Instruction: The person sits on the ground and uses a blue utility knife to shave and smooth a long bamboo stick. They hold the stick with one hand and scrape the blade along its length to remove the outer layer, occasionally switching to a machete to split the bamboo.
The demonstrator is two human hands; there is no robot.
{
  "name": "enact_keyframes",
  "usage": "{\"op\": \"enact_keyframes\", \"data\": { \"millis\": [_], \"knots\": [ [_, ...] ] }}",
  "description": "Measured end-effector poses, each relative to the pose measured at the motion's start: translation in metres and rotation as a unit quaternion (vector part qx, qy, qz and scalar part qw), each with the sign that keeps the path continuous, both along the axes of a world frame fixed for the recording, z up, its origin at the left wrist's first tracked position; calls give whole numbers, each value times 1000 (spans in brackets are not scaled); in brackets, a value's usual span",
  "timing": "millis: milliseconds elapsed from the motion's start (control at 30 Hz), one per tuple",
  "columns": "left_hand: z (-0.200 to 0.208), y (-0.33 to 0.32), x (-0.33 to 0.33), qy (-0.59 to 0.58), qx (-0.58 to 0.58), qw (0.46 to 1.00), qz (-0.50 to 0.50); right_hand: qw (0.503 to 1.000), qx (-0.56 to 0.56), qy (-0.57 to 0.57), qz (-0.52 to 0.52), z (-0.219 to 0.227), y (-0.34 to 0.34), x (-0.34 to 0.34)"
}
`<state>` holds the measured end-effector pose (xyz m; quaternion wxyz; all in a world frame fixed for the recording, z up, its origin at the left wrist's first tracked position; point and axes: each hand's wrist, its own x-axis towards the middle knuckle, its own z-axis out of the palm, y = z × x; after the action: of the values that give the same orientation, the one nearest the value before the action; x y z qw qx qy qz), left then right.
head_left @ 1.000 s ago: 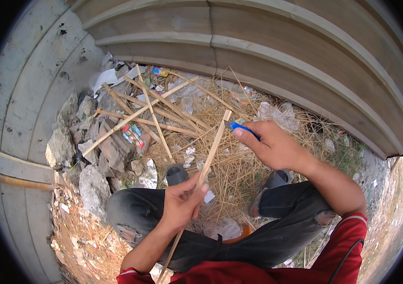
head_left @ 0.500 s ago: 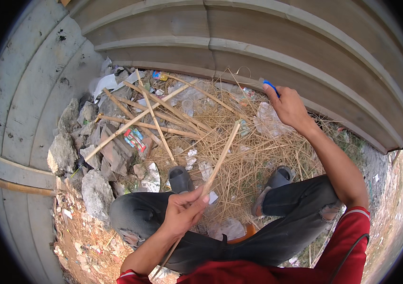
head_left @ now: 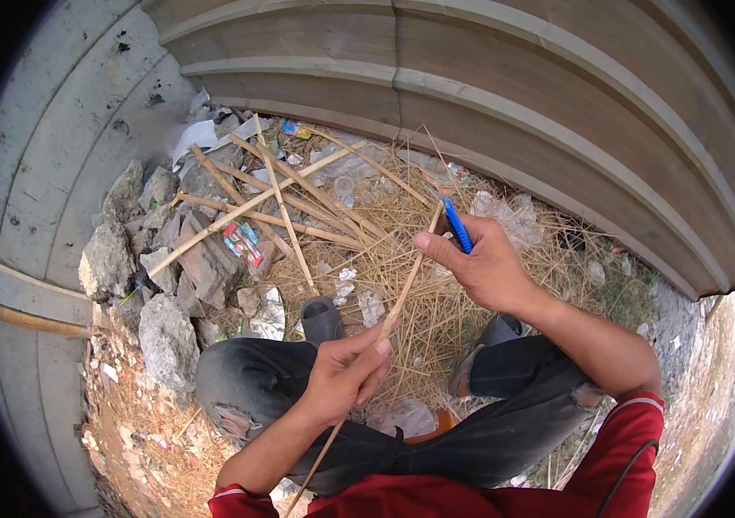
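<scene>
My left hand (head_left: 346, 375) is closed around a long thin bamboo strip (head_left: 408, 289), which slants from my lap up toward the wall. A blue utility knife (head_left: 458, 228) sits in my right hand (head_left: 484, 263), whose fingers are closed on its handle. The right thumb lies against the upper part of the strip, and the knife's front end is close to the strip's top. Its blade cannot be made out clearly. Beyond my hands, several bamboo sticks (head_left: 281, 203) lie crossed over one another on the ground.
Straw-like shavings (head_left: 424, 332) cover the ground between my grey sandals (head_left: 322, 319). Broken rocks (head_left: 169, 341) are heaped at the left, with litter such as a red and blue wrapper (head_left: 242, 243). A ribbed metal wall (head_left: 506, 112) runs along the far side, and a grey panel (head_left: 48, 173) stands at left.
My right hand has come back from near the wall toward me, bringing the knife to the strip's upper end. The left hand still grips the strip, slightly further right.
</scene>
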<state>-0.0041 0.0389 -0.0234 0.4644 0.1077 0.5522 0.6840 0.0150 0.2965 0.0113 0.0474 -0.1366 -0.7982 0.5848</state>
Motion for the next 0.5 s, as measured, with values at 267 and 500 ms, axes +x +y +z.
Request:
{"op": "enact_keyframes", "data": {
  "millis": [267,500],
  "knots": [
    [-3,1,0,-7,-13,1000,15,993,45,-33,102,-5,-20,8],
    [-2,3,-3,13,-25,999,43,937,310,-29,159,-3,-25,28]
  ]
}}
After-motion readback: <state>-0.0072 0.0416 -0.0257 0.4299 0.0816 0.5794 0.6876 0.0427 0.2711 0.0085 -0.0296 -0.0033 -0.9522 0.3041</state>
